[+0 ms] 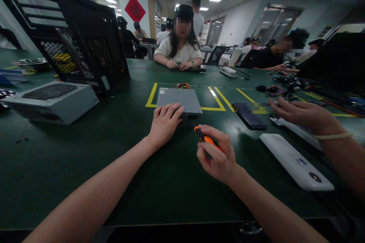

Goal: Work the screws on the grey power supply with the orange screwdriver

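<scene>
A grey metal computer power supply (181, 100) lies on the green table, partly inside a yellow tape outline. Colored wires (182, 86) stick out behind it. My left hand (165, 123) rests on its near left corner, fingers stretched over the top face. In my right hand (218, 153) is an orange and black screwdriver (205, 137), gripped between thumb and fingers. Its thin shaft points toward the near side of the power supply, close to the socket there. Whether the tip touches the metal I cannot tell.
To the left stand an open black computer case (85, 41) and another power supply (53, 100). A white power bank-like device (296, 161) and a dark phone (250, 115) lie right, beside a co-worker's hand (306, 114). Cables (275, 90) are heaped farther back. A person (179, 41) sits opposite.
</scene>
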`<move>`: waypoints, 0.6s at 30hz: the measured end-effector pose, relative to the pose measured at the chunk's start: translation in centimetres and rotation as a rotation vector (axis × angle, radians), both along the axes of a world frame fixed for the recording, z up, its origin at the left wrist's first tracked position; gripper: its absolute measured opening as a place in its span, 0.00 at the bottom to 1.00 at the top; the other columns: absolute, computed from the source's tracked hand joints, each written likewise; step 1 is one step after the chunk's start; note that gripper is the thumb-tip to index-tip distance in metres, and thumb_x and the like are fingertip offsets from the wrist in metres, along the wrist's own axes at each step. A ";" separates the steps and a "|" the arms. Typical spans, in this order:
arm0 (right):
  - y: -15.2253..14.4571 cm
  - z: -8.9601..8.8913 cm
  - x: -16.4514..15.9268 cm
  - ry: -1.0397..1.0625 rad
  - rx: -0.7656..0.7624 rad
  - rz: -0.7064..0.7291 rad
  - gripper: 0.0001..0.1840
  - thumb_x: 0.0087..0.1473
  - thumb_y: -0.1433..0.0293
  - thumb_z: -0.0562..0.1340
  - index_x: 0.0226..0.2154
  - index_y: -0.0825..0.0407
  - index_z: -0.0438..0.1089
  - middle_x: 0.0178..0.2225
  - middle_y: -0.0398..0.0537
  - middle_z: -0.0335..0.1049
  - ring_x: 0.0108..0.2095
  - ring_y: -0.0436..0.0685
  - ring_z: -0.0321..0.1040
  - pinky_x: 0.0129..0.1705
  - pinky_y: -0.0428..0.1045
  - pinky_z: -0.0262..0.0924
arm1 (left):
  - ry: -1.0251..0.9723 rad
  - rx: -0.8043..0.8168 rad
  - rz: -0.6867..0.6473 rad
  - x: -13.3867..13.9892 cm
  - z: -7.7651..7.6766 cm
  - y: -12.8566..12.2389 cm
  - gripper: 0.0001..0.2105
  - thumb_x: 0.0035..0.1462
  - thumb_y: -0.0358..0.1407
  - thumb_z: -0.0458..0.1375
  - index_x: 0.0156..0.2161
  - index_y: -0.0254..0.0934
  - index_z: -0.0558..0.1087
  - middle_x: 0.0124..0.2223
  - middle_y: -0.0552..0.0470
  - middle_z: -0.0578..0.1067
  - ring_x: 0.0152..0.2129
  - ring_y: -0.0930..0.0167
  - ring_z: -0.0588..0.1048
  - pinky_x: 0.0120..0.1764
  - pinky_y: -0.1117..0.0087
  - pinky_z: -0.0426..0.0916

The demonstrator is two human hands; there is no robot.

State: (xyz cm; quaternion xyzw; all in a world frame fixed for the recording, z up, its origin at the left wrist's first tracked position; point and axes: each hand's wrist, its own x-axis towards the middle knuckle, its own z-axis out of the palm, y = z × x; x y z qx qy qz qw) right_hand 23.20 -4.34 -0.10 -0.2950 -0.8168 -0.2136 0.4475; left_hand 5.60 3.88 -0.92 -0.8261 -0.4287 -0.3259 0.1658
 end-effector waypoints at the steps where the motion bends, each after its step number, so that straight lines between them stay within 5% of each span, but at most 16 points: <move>1: 0.0 0.0 0.0 -0.026 0.018 -0.002 0.14 0.44 0.79 0.60 0.35 0.51 0.61 0.44 0.52 0.58 0.45 0.58 0.62 0.40 0.54 0.66 | -0.003 -0.001 0.001 0.0 0.0 0.0 0.17 0.56 0.33 0.49 0.52 0.41 0.61 0.54 0.48 0.65 0.50 0.64 0.61 0.47 0.59 0.54; 18: -0.2 0.2 -0.3 -0.080 0.028 -0.005 0.11 0.45 0.77 0.59 0.34 0.51 0.59 0.44 0.53 0.58 0.45 0.58 0.61 0.39 0.53 0.67 | -0.084 -0.032 0.033 0.8 0.4 -0.3 0.14 0.54 0.36 0.50 0.47 0.40 0.65 0.50 0.46 0.67 0.47 0.62 0.62 0.46 0.57 0.54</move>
